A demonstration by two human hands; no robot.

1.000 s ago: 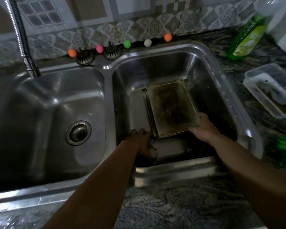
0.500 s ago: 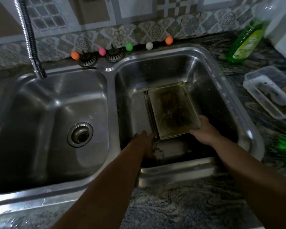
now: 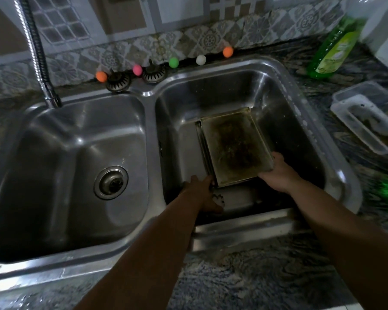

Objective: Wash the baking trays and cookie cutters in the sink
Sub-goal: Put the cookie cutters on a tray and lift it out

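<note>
A stack of grimy rectangular baking trays point(image 3: 235, 146) rests tilted in the right basin of a double steel sink point(image 3: 148, 101). My right hand point(image 3: 278, 173) grips the top tray's near right corner. Down in the same basin, my left hand point(image 3: 202, 193) touches the stack's near left corner, fingers on the tray edges. A small pale cookie cutter point(image 3: 218, 199) lies on the basin floor just beside that hand. Whether the left hand grips anything is hidden in the dim light.
A flexible tap point(image 3: 38, 57) stands over the left basin, whose drain point(image 3: 110, 182) is open. Two strainers point(image 3: 155, 73) and several coloured balls line the back ledge. Green dish soap point(image 3: 333, 48) and a clear plastic tub point(image 3: 367, 117) sit on the right counter.
My left hand has slid a little forward along the basin floor toward the tray stack's corner. The trays and my right hand have barely moved.
</note>
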